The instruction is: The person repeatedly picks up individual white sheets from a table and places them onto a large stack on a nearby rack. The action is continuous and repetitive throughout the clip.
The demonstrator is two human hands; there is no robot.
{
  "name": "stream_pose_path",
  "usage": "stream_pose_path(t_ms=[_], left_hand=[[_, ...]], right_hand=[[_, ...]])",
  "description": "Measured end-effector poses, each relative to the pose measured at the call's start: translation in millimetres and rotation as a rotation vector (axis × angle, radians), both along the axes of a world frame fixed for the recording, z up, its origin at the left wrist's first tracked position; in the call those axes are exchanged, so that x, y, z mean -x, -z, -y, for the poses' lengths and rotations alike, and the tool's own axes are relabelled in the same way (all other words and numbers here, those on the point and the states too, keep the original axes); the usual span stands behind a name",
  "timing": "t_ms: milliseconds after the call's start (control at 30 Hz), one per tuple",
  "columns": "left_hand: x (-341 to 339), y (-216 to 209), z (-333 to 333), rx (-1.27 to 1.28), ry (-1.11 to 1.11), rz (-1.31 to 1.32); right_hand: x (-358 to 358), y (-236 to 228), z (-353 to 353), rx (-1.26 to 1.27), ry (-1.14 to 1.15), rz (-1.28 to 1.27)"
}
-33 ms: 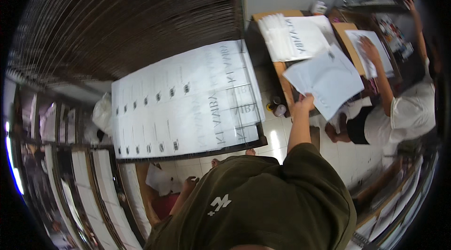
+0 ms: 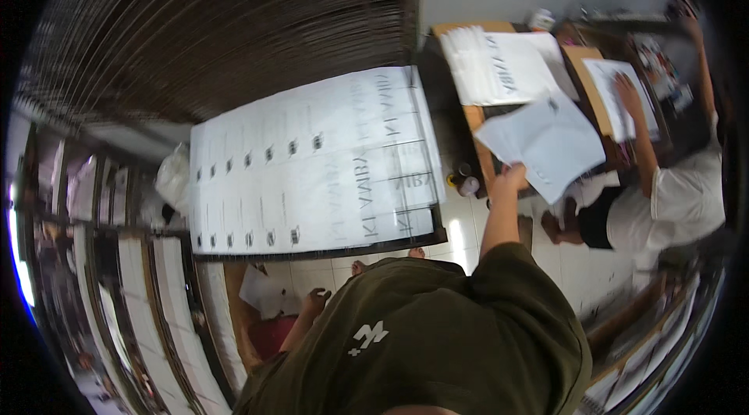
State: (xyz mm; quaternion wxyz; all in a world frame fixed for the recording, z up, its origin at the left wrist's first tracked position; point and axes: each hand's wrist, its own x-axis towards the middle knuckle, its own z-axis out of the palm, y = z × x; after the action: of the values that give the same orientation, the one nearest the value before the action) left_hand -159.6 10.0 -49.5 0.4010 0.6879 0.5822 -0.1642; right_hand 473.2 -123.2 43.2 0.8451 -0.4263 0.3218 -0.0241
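Note:
My right hand (image 2: 511, 175) reaches forward and grips a white sheet of paper (image 2: 550, 142) by its near edge, holding it above the white tiled floor. Just beyond it a stack of white printed sheets (image 2: 499, 64) lies on a brown board. My left hand (image 2: 316, 302) hangs low by my side, under the near edge of a long dark-framed table (image 2: 390, 245) that is covered with rows of white printed sheets (image 2: 312, 173). I cannot make out the left hand's fingers.
Another person in a white shirt (image 2: 679, 196) sits at the right with a hand (image 2: 624, 91) on a sheet on a second brown board. Small pots (image 2: 464, 181) stand on the floor. Drying racks (image 2: 117, 282) with sheets fill the left; dark stacked slats (image 2: 234, 25) lie beyond.

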Motion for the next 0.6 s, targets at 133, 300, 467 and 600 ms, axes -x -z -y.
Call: stream_pose_path(t_ms=[133, 300, 467, 600], left_hand=[[-15, -7, -17, -0.002, -0.130, 0.134], [5, -2, -12, -0.066, -0.140, 0.128], [45, 21, -13, 0.006, -0.198, 0.141], [73, 31, -10, 0.035, -0.240, 0.104]], right_hand=[[4, -44, 9, 0.432, 0.219, 0.473], [19, -144, -15, 0.792, -0.216, 0.722], [23, -194, -70, 1.118, -0.729, 1.096], [89, -226, -131, 1.232, -1.240, 1.254]])
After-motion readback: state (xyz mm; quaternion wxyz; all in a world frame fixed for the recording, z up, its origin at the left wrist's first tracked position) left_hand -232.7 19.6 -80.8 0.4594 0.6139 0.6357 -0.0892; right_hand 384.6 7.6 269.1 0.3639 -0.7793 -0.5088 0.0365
